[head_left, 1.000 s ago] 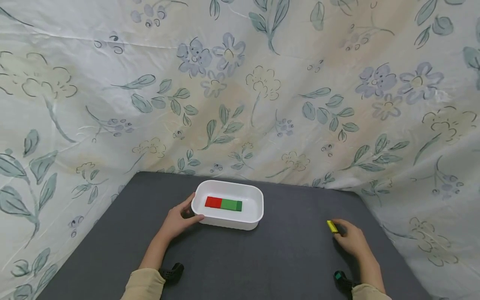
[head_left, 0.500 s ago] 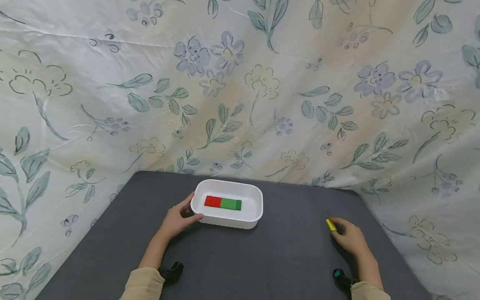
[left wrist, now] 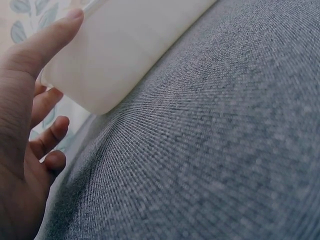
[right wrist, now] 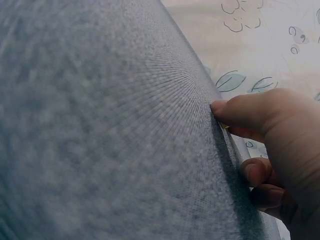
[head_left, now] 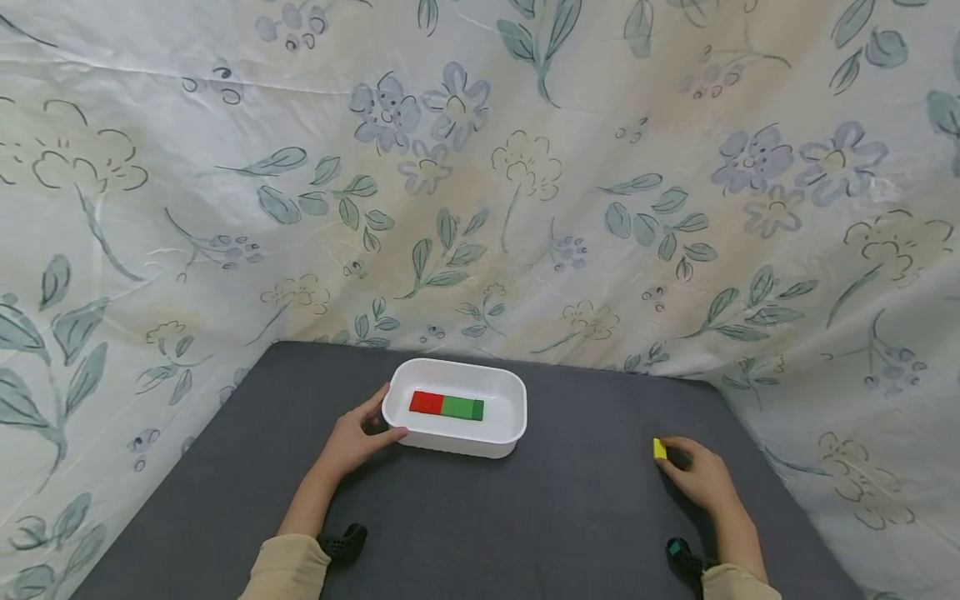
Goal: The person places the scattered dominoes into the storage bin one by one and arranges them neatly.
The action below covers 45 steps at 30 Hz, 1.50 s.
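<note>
A white plastic tub (head_left: 459, 445) stands on the dark table, with a red block (head_left: 426, 403) and a green block (head_left: 457, 407) lying end to end inside; the green one has a darker right end. My left hand (head_left: 358, 440) holds the tub's left end, thumb on the near corner and fingers around the far side. In the left wrist view the thumb presses the tub's wall (left wrist: 115, 55) near its rim. Over at the right, my right hand (head_left: 699, 475) pinches a small yellow block (head_left: 659, 449) between thumb and fingers, low at the table. The right wrist view shows only a sliver of yellow.
The table (head_left: 555, 500) has a dark grey cloth surface. A floral curtain (head_left: 480, 208) hangs close behind its far edge and along both sides. Black bands (head_left: 343, 546) sit on both wrists. A stretch of table separates the tub from the right hand.
The yellow block has turned between my right fingers and now shows a different face. The right hand has shifted very slightly left. My left hand and the tub hold still.
</note>
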Each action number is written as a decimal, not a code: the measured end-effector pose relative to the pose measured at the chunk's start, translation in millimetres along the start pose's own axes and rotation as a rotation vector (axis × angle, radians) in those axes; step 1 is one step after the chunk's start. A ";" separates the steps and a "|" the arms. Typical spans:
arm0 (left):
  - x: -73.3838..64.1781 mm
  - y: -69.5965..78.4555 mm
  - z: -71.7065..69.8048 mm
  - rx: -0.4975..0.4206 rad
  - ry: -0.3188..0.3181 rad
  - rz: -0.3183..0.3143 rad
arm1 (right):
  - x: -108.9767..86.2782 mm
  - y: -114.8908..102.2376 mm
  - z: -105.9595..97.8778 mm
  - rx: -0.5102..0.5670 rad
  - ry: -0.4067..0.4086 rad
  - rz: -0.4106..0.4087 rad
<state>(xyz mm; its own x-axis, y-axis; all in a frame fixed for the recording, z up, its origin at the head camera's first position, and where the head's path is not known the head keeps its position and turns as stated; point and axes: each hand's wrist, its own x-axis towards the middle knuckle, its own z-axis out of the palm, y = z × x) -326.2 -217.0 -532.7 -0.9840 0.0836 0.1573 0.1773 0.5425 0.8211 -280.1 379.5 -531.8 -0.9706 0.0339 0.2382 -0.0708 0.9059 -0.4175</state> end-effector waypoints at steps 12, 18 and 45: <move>-0.1 -0.2 -0.6 -0.003 -0.004 0.002 | 1.2 -6.4 -4.3 0.022 0.004 0.011; 0.1 1.4 -1.1 -0.005 -0.007 -0.003 | 3.6 -15.5 -13.4 0.033 0.065 0.010; -4.3 4.0 -1.7 -0.014 -0.004 0.010 | 12.1 -63.1 -29.9 0.045 0.127 -0.101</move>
<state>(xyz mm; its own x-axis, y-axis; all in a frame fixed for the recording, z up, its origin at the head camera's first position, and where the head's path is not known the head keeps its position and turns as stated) -321.3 -216.7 -529.2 -0.9823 0.0923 0.1630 0.1871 0.5302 0.8270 -280.5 335.4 -476.3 -0.9213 -0.0005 0.3888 -0.1795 0.8876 -0.4242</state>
